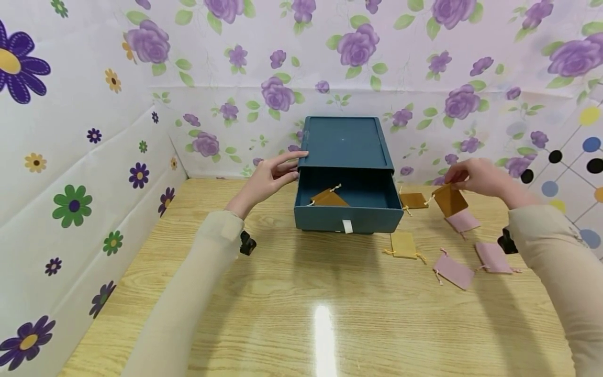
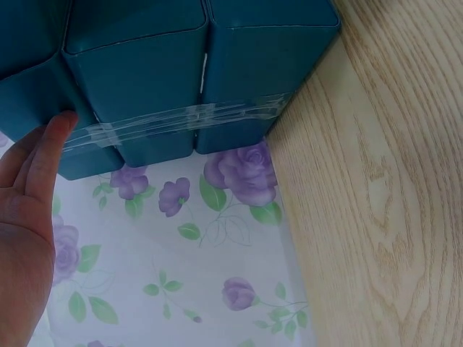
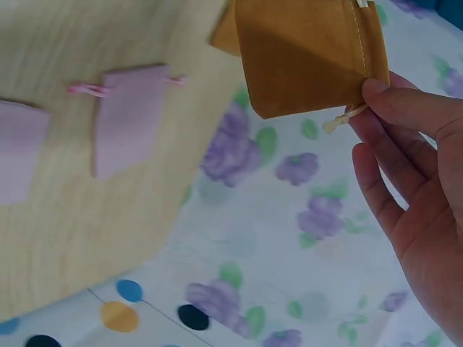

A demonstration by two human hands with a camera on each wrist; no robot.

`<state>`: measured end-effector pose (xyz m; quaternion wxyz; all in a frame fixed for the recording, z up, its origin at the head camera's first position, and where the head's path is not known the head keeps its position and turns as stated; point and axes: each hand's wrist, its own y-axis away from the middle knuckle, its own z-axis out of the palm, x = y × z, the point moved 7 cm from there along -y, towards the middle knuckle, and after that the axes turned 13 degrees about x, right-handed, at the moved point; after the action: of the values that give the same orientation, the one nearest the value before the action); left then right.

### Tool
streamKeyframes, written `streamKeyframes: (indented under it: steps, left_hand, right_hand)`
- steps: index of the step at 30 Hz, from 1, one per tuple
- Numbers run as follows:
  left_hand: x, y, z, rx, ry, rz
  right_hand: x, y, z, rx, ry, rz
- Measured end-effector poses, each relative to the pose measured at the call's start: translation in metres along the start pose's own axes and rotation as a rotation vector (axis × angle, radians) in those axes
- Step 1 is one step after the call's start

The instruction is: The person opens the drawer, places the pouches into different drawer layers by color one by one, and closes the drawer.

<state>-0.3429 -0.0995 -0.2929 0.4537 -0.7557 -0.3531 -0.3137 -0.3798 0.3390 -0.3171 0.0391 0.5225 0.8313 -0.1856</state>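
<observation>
A blue drawer box [image 1: 343, 140] stands near the wall with its drawer [image 1: 322, 220] pulled out; a brown drawstring pouch [image 1: 330, 198] lies inside. Against the left side of the box rests my left hand [image 1: 264, 182], its fingers extended; the left wrist view shows the fingertips [image 2: 64, 123] at the blue side by strips of clear tape [image 2: 173, 119]. Thumb and fingers of my right hand [image 1: 482, 178] pinch another brown pouch [image 3: 311, 61] by its drawstring edge, right of the drawer. Its lower end overlaps a pink pouch [image 1: 464, 221] in the head view.
Right of the drawer, a brown pouch [image 1: 413, 200], a yellow pouch [image 1: 403, 245] and two more pink pouches, one nearer [image 1: 453, 271] and one further right [image 1: 493, 257], lie on the wooden table [image 1: 264, 314]. Floral cloth [image 1: 226, 141] covers the walls behind and beside it.
</observation>
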Motion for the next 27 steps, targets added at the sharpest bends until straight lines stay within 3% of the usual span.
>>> streamKeyframes:
  steps: [7, 20, 27]
  left_hand:
    - [-0.001, -0.001, 0.001, -0.001, -0.005, 0.000]
    - [-0.001, 0.001, 0.000, 0.001, 0.001, -0.003]
    - [0.001, 0.002, 0.000, -0.002, -0.001, -0.012]
  right_hand:
    - [-0.014, -0.015, -0.029, 0.014, 0.032, 0.008]
    - [-0.047, -0.039, -0.072, 0.077, 0.097, -0.071]
    - [-0.067, -0.050, -0.090, 0.068, 0.107, -0.093]
